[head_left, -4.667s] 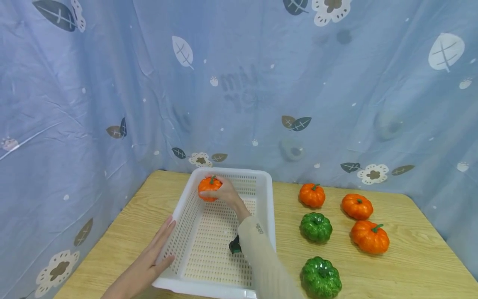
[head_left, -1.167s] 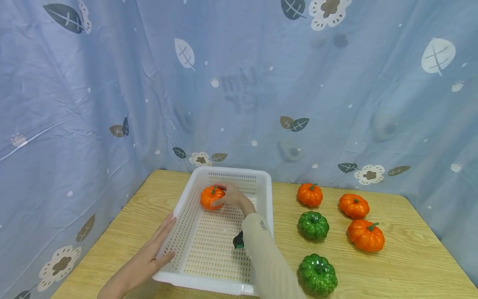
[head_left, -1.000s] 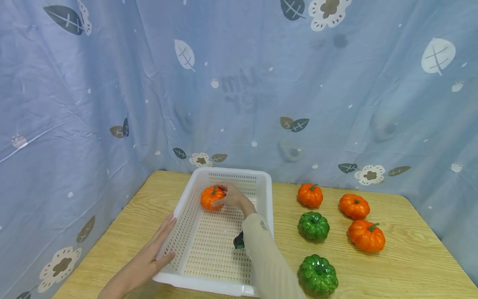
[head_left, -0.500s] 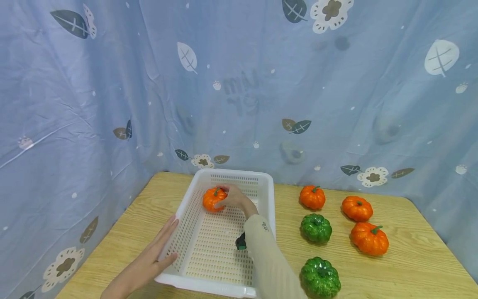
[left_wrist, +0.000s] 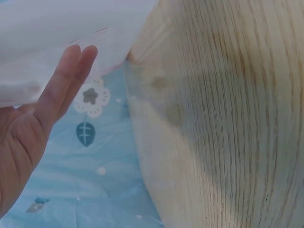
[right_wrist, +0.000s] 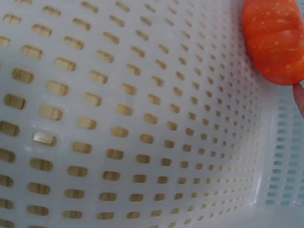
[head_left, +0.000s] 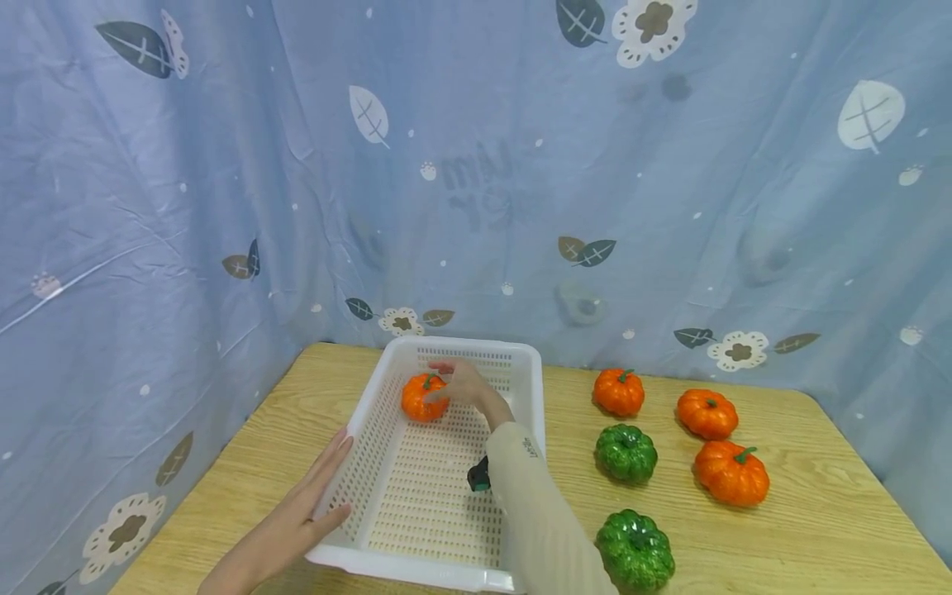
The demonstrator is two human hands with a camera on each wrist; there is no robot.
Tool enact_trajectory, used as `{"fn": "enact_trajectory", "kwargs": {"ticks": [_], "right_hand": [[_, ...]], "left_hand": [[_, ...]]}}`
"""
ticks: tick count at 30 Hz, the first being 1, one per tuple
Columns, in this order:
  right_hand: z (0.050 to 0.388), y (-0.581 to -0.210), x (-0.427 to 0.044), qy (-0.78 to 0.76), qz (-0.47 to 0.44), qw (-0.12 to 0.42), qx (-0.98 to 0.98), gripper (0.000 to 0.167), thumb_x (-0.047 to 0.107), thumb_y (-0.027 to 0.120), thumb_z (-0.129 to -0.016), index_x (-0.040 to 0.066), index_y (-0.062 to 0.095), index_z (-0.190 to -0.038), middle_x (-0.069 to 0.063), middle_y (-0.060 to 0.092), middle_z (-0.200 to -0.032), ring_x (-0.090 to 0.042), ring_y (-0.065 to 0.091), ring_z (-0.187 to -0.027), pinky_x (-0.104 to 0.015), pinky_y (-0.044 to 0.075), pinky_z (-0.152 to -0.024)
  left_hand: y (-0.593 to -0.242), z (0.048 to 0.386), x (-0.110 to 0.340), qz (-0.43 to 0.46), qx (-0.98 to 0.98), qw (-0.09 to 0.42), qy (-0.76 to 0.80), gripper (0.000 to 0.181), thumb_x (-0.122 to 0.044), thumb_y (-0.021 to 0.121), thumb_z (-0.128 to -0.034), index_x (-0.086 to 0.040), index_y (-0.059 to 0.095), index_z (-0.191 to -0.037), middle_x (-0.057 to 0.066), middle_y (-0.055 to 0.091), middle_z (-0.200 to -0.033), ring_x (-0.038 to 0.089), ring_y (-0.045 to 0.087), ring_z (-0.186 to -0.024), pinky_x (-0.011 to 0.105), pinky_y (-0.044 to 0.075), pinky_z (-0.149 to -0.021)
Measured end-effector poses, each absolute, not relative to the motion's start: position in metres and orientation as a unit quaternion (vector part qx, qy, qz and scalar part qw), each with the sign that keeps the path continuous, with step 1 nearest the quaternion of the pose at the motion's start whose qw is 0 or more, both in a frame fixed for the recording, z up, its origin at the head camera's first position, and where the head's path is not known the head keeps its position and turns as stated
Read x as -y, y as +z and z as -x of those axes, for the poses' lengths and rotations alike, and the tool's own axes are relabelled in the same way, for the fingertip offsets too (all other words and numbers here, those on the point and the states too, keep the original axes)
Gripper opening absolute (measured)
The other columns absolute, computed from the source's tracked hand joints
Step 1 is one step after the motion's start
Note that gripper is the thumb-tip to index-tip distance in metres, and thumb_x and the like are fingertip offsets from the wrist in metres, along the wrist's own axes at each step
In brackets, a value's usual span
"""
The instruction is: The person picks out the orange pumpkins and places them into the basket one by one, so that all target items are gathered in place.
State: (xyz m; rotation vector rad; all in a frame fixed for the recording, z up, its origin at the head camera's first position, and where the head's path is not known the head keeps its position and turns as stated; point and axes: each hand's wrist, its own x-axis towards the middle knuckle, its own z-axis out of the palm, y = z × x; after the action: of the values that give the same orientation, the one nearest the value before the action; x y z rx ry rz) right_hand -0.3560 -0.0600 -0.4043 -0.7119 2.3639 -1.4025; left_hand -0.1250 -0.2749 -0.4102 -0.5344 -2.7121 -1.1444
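Just left of the right hand, toward the far left corner of a white perforated basket, sits an orange pumpkin, upright on the basket floor with its green stem upward. The grip is loose: the fingers are parted around the fruit, the thumb lying across its near right side and the forefinger raised behind the stem. One fingertip appears at the pumpkin's edge in the right wrist view; whether the thumb presses cannot be told. Whether the pumpkin touches the basket's left wall is likewise unclear.

Nearer the body and left of the grip, the left hand rests against the outside of the basket's left wall, fingers extended, thumb set apart at the rim. Behind the right hand, a cream sleeve crosses the basket's right side; beside it shows a small dark object.

To the right of the grip, outside the basket, five pumpkins stand on a wood-grained table: a second orange pumpkin farthest from the body, then a green pumpkin and another green pumpkin closer in; farther right, a third orange pumpkin and a fourth orange pumpkin. Beyond the grip hangs a blue patterned cloth.
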Motion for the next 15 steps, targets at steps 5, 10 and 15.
{"fn": "enact_trajectory", "kwargs": {"ticks": [5,10,15], "right_hand": [[0.357,-0.394,0.060,-0.491,0.244,0.134,-0.825,0.057,0.015,0.077,-0.081,0.009,0.056,-0.134,-0.010,0.053,-0.138,-0.028,0.046,-0.127,-0.044,0.040,-0.104],[0.358,-0.383,0.060,-0.516,0.256,0.102,-0.811,0.053,0.010,0.075,-0.082,0.002,0.057,-0.131,-0.013,0.056,-0.134,-0.030,0.050,-0.124,-0.042,0.042,-0.103],[0.358,-0.371,0.057,-0.544,0.262,0.081,-0.793,0.053,0.007,0.074,-0.083,0.000,0.055,-0.132,-0.015,0.056,-0.134,-0.030,0.053,-0.121,-0.040,0.044,-0.101]], "left_hand": [[-0.410,0.124,0.275,0.174,0.904,0.071,-0.384,0.075,-0.016,0.060,-0.0924,-0.009,0.018,-0.154,0.021,0.009,-0.158,-0.017,0.000,-0.132,-0.002,0.006,-0.097],[-0.410,0.124,0.275,0.171,0.903,0.065,-0.389,0.075,-0.015,0.061,-0.0921,-0.009,0.018,-0.154,0.018,0.008,-0.159,-0.017,0.000,-0.132,-0.002,0.005,-0.097],[-0.410,0.123,0.275,0.170,0.904,0.064,-0.386,0.075,-0.016,0.061,-0.0920,-0.009,0.019,-0.154,0.021,0.009,-0.158,-0.017,-0.001,-0.132,-0.003,0.005,-0.096]]}}
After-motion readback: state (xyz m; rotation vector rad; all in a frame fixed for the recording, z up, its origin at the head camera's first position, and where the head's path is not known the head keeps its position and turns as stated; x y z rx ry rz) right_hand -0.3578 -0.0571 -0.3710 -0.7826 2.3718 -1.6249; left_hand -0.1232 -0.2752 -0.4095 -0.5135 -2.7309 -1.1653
